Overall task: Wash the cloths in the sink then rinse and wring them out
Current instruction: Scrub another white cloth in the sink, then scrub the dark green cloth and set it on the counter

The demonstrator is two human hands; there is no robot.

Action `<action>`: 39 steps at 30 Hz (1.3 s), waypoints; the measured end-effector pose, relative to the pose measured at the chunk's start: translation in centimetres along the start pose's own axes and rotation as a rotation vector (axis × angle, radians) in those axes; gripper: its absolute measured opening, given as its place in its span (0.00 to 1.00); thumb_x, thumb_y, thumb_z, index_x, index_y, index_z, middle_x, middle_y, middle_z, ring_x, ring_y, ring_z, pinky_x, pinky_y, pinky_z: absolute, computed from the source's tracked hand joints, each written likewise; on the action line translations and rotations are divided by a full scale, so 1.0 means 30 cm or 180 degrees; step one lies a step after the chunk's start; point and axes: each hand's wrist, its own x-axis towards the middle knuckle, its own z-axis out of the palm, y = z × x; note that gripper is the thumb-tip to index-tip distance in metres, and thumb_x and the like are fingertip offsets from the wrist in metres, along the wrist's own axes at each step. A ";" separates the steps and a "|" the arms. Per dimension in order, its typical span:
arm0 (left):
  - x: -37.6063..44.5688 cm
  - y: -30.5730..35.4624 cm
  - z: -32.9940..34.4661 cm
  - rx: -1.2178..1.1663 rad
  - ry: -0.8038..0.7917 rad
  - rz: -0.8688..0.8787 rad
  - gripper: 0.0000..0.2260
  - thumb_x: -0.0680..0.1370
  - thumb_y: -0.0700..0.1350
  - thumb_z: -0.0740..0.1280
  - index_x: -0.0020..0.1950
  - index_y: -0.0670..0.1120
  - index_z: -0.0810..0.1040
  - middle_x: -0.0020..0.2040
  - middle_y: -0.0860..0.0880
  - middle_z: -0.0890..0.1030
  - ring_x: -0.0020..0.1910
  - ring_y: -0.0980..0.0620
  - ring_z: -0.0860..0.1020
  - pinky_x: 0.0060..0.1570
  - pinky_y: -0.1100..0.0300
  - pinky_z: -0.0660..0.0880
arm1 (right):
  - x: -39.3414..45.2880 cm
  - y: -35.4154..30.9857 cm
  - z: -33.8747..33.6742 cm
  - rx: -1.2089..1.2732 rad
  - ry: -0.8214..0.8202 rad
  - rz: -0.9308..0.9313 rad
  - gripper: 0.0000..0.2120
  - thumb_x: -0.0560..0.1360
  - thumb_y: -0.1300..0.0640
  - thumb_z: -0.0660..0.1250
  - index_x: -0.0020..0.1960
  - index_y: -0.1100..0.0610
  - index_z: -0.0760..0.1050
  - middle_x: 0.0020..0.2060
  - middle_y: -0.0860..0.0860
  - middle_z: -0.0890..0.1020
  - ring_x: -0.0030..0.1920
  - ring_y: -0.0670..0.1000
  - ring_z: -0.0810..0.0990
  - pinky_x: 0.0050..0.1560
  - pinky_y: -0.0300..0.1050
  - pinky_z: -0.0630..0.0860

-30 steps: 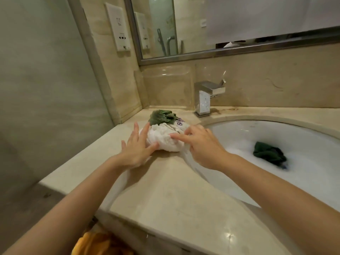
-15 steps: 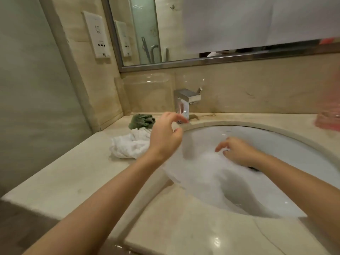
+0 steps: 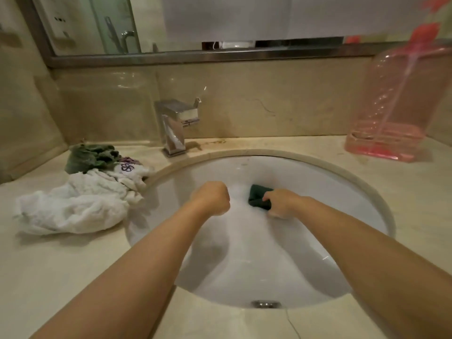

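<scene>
Beige marble counter (image 3: 73, 277) surrounds a smooth white oval sink (image 3: 244, 277) of cloudy, soapy water. The right hand (image 3: 281, 203) grips a dark green cloth (image 3: 256, 198) at the waterline; the left hand (image 3: 212, 196), just beside it, is fisted and holds nothing. Left of that hand lie a crumpled white towel (image 3: 73, 206) and a green cloth (image 3: 90, 157), seemingly washed or waiting; this cloth's washing, rinsing and wringing seem still ahead.

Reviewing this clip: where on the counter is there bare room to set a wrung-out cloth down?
Bare counter lies in front of the white cloth, left of the sink. More lies right of the sink, in front of the pink bottle. The back-left corner is crowded: green cloth and white cloth piled by the faucet.
</scene>
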 end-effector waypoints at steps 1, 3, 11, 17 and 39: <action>0.006 -0.004 -0.003 -0.0085 0.0041 0.0006 0.15 0.77 0.37 0.60 0.60 0.43 0.80 0.61 0.45 0.78 0.59 0.45 0.76 0.58 0.54 0.74 | 0.008 -0.001 0.014 -0.0213 -0.0060 -0.0009 0.18 0.78 0.57 0.65 0.67 0.59 0.71 0.60 0.56 0.76 0.58 0.57 0.76 0.55 0.46 0.72; 0.007 0.000 0.005 -0.0205 -0.0037 0.0045 0.15 0.77 0.38 0.61 0.60 0.44 0.80 0.61 0.45 0.78 0.59 0.45 0.76 0.57 0.56 0.73 | 0.012 -0.011 0.029 -0.0276 0.0077 0.0011 0.11 0.78 0.58 0.63 0.59 0.59 0.75 0.52 0.56 0.77 0.51 0.56 0.75 0.49 0.46 0.71; 0.003 0.004 0.008 -0.0412 -0.0259 0.0126 0.19 0.79 0.38 0.63 0.71 0.44 0.70 0.68 0.44 0.72 0.66 0.45 0.71 0.60 0.58 0.69 | -0.027 0.015 -0.020 0.0882 0.0106 -0.0032 0.09 0.79 0.59 0.62 0.57 0.60 0.77 0.56 0.56 0.78 0.55 0.56 0.76 0.55 0.47 0.73; -0.006 0.015 0.007 -0.0525 -0.0422 0.0206 0.23 0.77 0.40 0.67 0.72 0.46 0.67 0.68 0.45 0.73 0.65 0.46 0.72 0.55 0.61 0.69 | -0.030 -0.028 -0.028 0.1170 0.0236 -0.0030 0.07 0.74 0.66 0.69 0.51 0.59 0.80 0.51 0.55 0.80 0.54 0.55 0.78 0.54 0.43 0.75; -0.027 0.046 -0.063 -0.3371 0.0072 -0.0071 0.10 0.83 0.51 0.59 0.55 0.48 0.76 0.52 0.43 0.81 0.54 0.43 0.79 0.60 0.47 0.75 | -0.110 -0.070 -0.081 0.3819 0.0308 -0.0228 0.15 0.79 0.44 0.63 0.48 0.56 0.78 0.46 0.55 0.84 0.50 0.57 0.82 0.60 0.56 0.76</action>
